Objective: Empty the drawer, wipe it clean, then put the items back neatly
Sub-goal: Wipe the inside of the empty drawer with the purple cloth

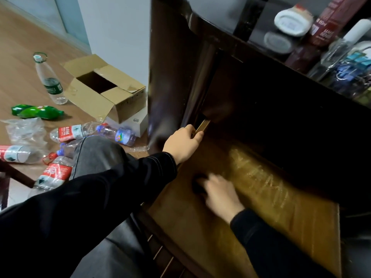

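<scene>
The open drawer (313,223) shows a bare yellow-brown wooden bottom with pale streaks along it. My left hand (183,143) grips the drawer's far left corner, fingers curled over the edge beside a gold-coloured strip (203,125). My right hand (221,194) is inside the drawer near its left side, blurred by motion. Its thumb and fingers close around a small dark object (197,186) lying on the drawer bottom; what that object is cannot be made out.
On the dark desk top (226,35) above the drawer stand a white-lidded jar (292,22), a dark red box (329,23) and a glass of clips (349,67). On the floor to the left lie an open cardboard box (112,91), a white box (136,122) and several plastic bottles (50,79).
</scene>
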A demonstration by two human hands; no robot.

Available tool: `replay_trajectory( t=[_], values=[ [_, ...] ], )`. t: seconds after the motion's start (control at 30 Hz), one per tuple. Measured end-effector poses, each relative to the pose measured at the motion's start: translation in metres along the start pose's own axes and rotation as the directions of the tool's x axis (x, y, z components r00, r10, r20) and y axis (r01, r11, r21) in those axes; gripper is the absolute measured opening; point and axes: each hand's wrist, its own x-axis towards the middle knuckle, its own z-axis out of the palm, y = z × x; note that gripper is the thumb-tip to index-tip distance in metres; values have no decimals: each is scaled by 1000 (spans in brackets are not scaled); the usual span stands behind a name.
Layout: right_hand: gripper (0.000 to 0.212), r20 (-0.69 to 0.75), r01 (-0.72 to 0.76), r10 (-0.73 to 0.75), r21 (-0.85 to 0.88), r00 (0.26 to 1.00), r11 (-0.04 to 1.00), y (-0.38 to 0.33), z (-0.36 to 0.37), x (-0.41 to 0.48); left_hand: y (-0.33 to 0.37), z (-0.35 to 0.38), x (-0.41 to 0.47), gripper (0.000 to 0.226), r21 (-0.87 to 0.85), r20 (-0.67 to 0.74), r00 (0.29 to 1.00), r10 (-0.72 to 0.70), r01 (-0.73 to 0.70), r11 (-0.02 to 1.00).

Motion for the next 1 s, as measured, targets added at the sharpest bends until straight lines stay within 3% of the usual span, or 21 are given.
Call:
replay_trajectory(
  t=[0.07, 0.13, 0.2, 0.33, 0.4, 0.57, 0.7, 0.77, 0.93, 1.0],
  values=[
    [68, 30, 181, -182, 45, 983, 983, -22, 10, -34, 0, -1, -1, 36, -11, 6, 1000, -5, 5, 1000],
    [71, 47, 248, -251, 59, 967, 967, -24, 16, -47, -1, -1, -1, 36, -13, 12, 1000, -7, 7, 1000],
    [71, -2, 198, -198, 62, 980, 978, -11, 15, -32, -1, -1, -2, 36, -3, 14, 1000, -5, 5, 1000],
    [59, -48, -106, 104, -21, 993, 994, 20, 1, 33, -2, 1, 1, 37, 8, 5, 1000, -1, 1, 1000],
    [59, -59, -164, 161, -42, 985, 986, 25, -4, 47, -2, 2, 2, 38, 3, -2, 1000, 3, -3, 1000],
    [64, -31, 54, -54, -19, 998, 998, -4, 4, -3, -2, 2, 2, 37, -18, 0, 1000, -2, 2, 1000],
    [68, 36, 254, -253, -14, 967, 967, -33, 12, -56, -1, 0, -1, 38, -27, 4, 1000, -1, 1, 1000],
    [67, 8, 245, -245, -22, 969, 969, -27, 13, -51, -1, 0, -2, 39, -28, 8, 1000, 0, 0, 1000],
    [54, -30, -12, 11, -24, 999, 1000, 8, -2, 5, -3, 2, 0, 41, -11, -6, 1000, 8, -8, 1000],
    [49, -44, 13, -15, -48, 999, 999, 10, -3, 9, -4, 3, 1, 42, -10, -7, 1000, 19, -19, 1000]
  ],
)
